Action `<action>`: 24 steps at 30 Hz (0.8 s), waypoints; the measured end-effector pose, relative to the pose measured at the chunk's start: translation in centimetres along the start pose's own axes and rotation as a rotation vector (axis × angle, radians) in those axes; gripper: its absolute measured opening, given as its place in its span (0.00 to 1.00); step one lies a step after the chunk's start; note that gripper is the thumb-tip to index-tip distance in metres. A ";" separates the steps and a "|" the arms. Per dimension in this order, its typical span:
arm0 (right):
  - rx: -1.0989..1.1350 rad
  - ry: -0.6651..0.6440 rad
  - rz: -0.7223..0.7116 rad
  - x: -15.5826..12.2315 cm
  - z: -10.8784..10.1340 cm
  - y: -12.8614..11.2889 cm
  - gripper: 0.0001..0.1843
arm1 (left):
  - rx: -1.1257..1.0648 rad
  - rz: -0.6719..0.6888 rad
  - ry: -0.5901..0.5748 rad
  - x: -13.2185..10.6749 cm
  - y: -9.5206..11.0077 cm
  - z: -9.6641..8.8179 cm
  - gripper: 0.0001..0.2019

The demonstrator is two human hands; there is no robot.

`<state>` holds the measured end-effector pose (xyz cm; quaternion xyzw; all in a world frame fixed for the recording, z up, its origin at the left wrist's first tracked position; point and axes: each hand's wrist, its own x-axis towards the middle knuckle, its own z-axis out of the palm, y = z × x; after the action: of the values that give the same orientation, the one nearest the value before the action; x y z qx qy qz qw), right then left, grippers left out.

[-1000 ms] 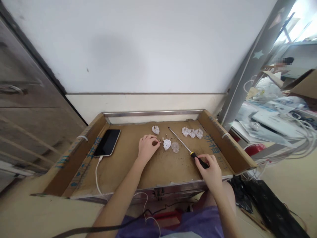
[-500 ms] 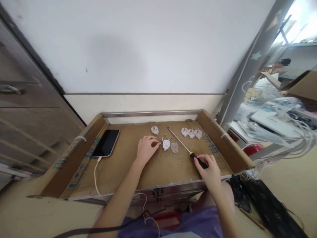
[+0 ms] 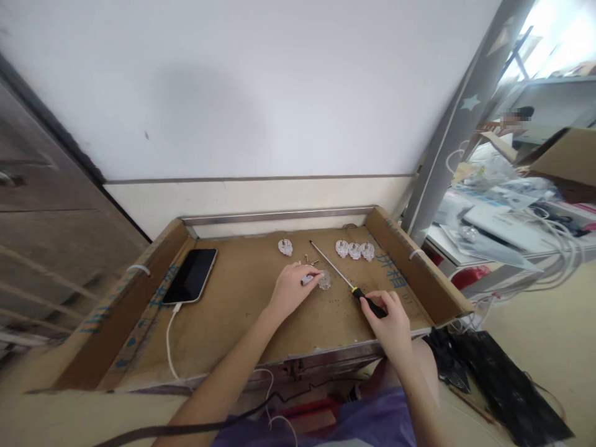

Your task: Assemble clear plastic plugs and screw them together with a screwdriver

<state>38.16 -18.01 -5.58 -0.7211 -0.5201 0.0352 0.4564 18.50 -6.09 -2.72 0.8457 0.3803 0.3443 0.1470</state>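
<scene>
Above the worktop (image 3: pixel 233 292), the left hand (image 3: pixel 292 285) has moved across to the clear disc (image 3: pixel 325 282), now within reach, its grip unclear; the right hand (image 3: pixel 392 318) holds the screwdriver (image 3: pixel 356 292).

Here's the table (image 3: pixel 321 359), lined with brown cardboard (image 3: pixel 226 316)! Phone (image 3: pixel 190 277) over on the left, white cable (image 3: pixel 168 341) attached; one clear plug piece (image 3: pixel 285 247) towards the back, three clear plug pieces (image 3: pixel 354 251) clustered right, small brass-coloured bits (image 3: pixel 313 261) between, a clear cover (image 3: pixel 325 282) nearer, and a screwdriver (image 3: pixel 331 264) slanting across!
</scene>
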 end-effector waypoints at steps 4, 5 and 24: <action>0.000 -0.002 0.003 0.0 0.0 0.0 0.18 | 0.043 0.057 -0.096 0.5 0.7 1.1 0.06; -0.001 -0.001 0.003 0.0 0.0 0.0 0.18 | 0.049 0.056 -0.109 0.4 0.6 1.2 0.06; -0.014 0.018 -0.011 -0.1 0.1 0.1 0.19 | 0.052 0.022 -0.164 -0.3 0.1 1.3 0.05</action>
<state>38.18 -18.03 -5.73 -0.7215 -0.5203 0.0226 0.4562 19.34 -6.36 -3.72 0.8787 0.3665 0.2655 0.1520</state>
